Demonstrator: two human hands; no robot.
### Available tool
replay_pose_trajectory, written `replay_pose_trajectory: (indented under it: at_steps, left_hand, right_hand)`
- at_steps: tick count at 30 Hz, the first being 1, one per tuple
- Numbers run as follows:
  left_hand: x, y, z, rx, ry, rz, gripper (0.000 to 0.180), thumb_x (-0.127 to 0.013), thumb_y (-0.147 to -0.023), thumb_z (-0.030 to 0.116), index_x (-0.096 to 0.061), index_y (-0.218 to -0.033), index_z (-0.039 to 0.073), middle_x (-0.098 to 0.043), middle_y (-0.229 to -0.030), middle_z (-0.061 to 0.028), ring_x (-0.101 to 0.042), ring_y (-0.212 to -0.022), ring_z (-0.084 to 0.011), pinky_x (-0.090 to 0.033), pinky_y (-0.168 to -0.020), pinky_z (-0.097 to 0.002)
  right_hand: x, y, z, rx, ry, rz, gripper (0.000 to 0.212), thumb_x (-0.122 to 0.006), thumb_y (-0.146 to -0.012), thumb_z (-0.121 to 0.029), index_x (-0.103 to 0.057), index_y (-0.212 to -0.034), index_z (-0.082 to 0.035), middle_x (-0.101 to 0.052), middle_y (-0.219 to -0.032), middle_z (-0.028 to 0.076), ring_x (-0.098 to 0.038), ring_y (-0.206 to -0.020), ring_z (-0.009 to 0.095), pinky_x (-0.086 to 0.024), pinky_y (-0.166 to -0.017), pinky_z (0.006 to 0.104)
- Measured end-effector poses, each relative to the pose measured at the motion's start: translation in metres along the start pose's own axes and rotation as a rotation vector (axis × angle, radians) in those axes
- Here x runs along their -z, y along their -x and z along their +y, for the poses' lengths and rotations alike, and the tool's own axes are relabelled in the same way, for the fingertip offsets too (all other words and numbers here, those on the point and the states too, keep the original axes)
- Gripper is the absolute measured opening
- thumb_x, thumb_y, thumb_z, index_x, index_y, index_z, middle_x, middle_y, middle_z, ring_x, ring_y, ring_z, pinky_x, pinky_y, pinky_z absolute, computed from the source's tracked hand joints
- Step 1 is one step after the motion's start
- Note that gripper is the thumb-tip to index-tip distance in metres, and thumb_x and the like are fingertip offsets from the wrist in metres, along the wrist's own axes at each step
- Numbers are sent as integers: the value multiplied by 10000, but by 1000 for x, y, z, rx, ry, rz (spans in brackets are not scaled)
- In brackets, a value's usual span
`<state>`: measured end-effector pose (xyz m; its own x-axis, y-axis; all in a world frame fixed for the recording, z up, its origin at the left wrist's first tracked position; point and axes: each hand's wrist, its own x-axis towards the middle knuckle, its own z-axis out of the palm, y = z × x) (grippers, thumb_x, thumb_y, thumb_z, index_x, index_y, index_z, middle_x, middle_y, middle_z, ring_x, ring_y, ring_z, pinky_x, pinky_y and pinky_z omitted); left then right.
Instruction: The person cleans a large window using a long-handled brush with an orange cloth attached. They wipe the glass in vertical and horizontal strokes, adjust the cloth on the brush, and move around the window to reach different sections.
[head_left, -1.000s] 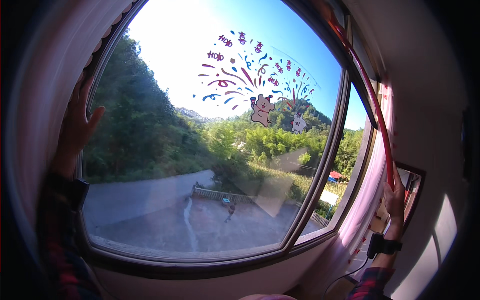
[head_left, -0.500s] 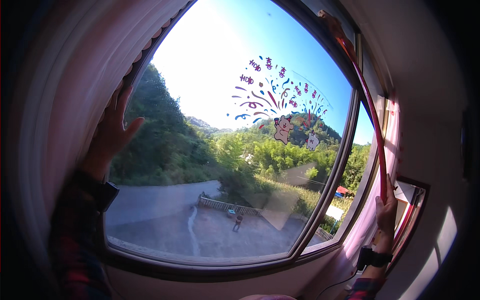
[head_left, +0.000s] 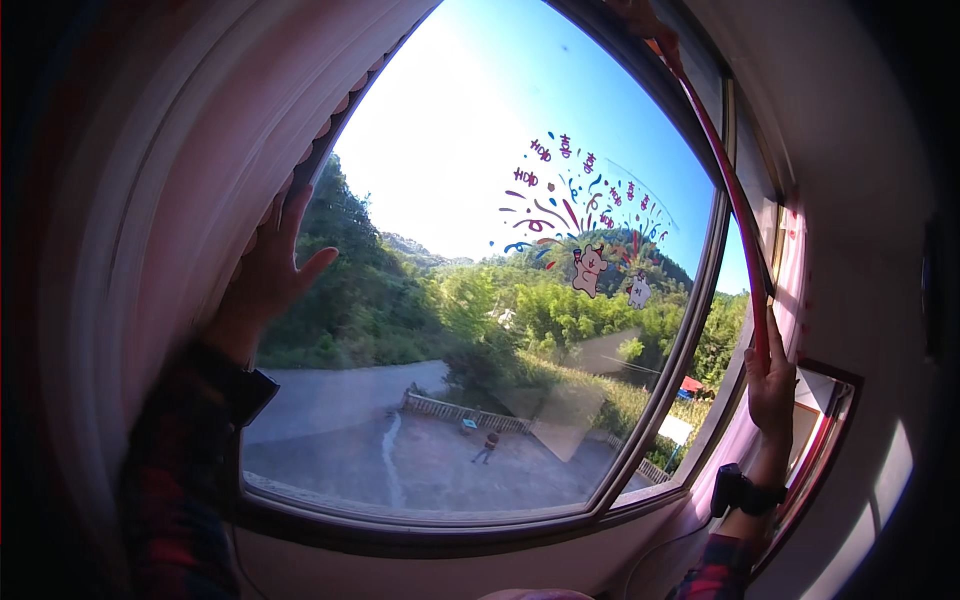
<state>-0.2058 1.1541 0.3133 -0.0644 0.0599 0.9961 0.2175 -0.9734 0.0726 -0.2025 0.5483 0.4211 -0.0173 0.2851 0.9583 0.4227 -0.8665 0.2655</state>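
Note:
My left hand (head_left: 270, 265) is raised at the left edge of the window, fingers stretched upward and thumb apart. It lies at the scalloped edge of the pink curtain (head_left: 200, 180), beside the window frame; whether it presses on either, I cannot tell. On the right, my right hand (head_left: 771, 385) grips the lower end of a long red pole (head_left: 735, 190) between thumb and fingers. The pole rises along the window's right side and looks bent. Its brownish upper end (head_left: 645, 22) is partly cut off at the top, and its kind is unclear.
Before me stands a large window pane (head_left: 400, 300) with colourful cartoon stickers (head_left: 590, 270). A dark upright frame bar (head_left: 690, 340) divides it from a narrower pane. Another pink curtain (head_left: 790, 250) hangs at the right, near a red-edged frame (head_left: 850, 400). Outside, a person (head_left: 488, 447) stands on paved ground.
The window and both arms now appear farther right as the view has shifted. The pole's upper end sits higher and more to the left, partly leaving the picture. My left hand stays spread.

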Motion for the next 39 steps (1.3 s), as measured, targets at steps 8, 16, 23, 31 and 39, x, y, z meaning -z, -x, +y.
replay_pose_trajectory:
  at_steps: [8,16,23,31,39]
  left_hand:
    - [-3,3,-6,-27,46,17,838,-676,-842,407,-248,-1502,118,-182,-1567,-172,-142,-1458,-336,-163,-1162,-495]
    - [-9,2,8,8,59,1,852,-690,-830,437,-269,-1497,115,-185,-1570,-164,-163,-1450,-338,-174,-1159,-501]
    - [1,3,-2,-22,-27,21,841,-690,-823,462,-302,-1484,115,-206,-1563,-166,-193,-1440,-348,-182,-1154,-507]
    - [-3,5,1,-29,-107,41,852,-584,-867,569,-277,-1492,78,-242,-1546,-170,-228,-1433,-323,-227,-1146,-502]
    - [4,4,-1,6,-55,-5,861,-602,-862,548,-259,-1502,85,-249,-1545,-170,-235,-1431,-333,-221,-1151,-491]
  right_hand:
    - [-15,-54,-42,-160,-122,-127,491,-397,-1029,-272,-341,-1490,-113,-649,-729,88,-538,-524,100,-398,-497,283]
    - [-65,-128,-125,-56,60,125,467,-450,-1001,-228,-402,-1432,-55,-700,-884,219,-707,-751,331,-585,-704,407]
    - [-114,-216,-161,-261,229,68,511,-373,-1001,-260,-293,-1477,-93,-693,-943,227,-698,-860,360,-570,-758,462]
    - [-87,-259,-124,-268,304,148,453,-383,-979,-273,-426,-1395,-95,-632,-1158,252,-628,-1046,410,-497,-922,496]
    - [-71,-216,-48,-251,366,204,475,-398,-988,-277,-407,-1421,-82,-657,-1122,219,-652,-1012,368,-523,-874,473]
